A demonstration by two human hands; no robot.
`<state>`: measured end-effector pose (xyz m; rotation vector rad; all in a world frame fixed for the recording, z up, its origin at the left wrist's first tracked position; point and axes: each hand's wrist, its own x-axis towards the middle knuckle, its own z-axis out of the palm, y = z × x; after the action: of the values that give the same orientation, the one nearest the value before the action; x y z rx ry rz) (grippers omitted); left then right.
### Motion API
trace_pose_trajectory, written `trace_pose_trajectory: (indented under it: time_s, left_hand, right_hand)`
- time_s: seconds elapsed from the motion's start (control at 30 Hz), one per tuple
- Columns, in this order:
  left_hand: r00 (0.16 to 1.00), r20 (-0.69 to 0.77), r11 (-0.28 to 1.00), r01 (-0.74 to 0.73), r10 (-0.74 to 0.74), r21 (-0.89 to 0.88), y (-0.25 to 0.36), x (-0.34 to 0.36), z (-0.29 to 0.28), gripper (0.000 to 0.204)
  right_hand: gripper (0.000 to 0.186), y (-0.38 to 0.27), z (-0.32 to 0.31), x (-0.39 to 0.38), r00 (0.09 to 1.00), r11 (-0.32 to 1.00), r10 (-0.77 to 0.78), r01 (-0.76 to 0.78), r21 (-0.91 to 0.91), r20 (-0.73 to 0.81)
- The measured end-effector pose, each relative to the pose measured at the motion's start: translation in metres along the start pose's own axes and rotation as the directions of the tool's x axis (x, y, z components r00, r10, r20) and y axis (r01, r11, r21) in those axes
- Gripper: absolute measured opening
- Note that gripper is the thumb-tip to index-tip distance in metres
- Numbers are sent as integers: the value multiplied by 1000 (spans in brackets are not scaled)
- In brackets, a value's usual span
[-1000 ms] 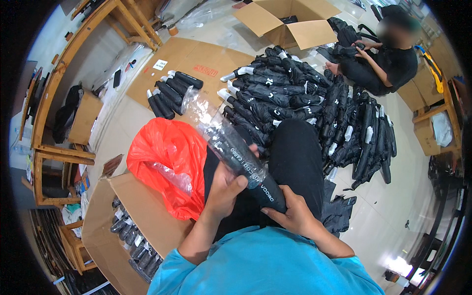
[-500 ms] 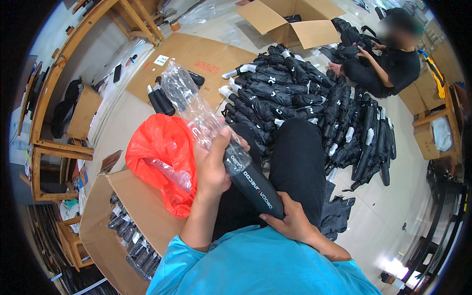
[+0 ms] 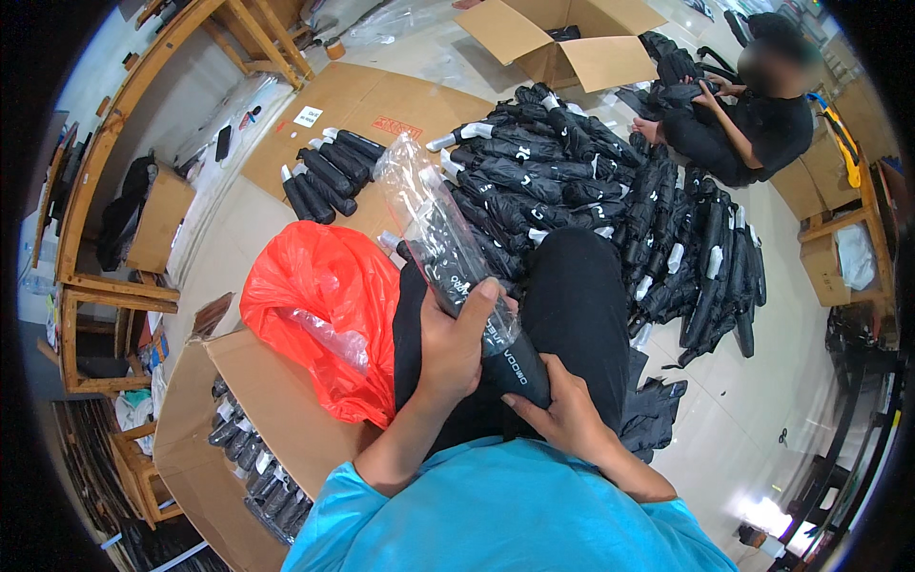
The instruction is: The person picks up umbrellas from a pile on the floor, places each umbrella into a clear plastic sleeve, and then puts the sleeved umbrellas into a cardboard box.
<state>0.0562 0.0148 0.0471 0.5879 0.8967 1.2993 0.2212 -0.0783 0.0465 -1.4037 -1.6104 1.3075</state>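
A folded black umbrella (image 3: 517, 370) with pale lettering lies aslant over my lap. My right hand (image 3: 564, 412) grips its lower end, the thumb resting on the side. Clear plastic sleeve (image 3: 412, 186) covers most of the umbrella, and its loose upper part extends past the far end. Around the sleeved middle, my left hand (image 3: 454, 345) is closed with the thumb on top. To the left of my lap sits a red plastic bag (image 3: 310, 286), crumpled, with clear plastic showing in it.
An open carton (image 3: 286, 396) at lower left contains several plastic-wrapped umbrellas. Black umbrellas (image 3: 329, 172) lie on flat cardboard (image 3: 400, 100). A big heap of folded umbrellas (image 3: 543, 176) spreads ahead. Another open carton (image 3: 600, 62) stands behind it; a seated person (image 3: 739, 124) handles black fabric at upper right.
My left hand has moved down and right along the umbrella, and the clear sleeve now covers more of it. The umbrellas on the cardboard show more fully. My right hand stays at the lower end.
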Motion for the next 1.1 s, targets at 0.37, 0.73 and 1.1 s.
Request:
trace_pose_trajectory:
  time_s: [0.37, 0.73, 1.1]
  left_hand:
    - [999, -3, 999, 49, -49, 5, -31, -21, 6, 37]
    - [994, 26, 984, -99, 104, -150, 21, 20, -16, 38]
    - [994, -85, 985, -81, 68, -156, 6, 9, -7, 29]
  right_hand:
    - [48, -9, -4, 26, 998, 998, -64, 64, -27, -27]
    - [39, 3, 13, 6, 995, 999, 49, -51, 15, 89]
    - [36, -13, 11, 16, 997, 1000, -19, 19, 0, 69]
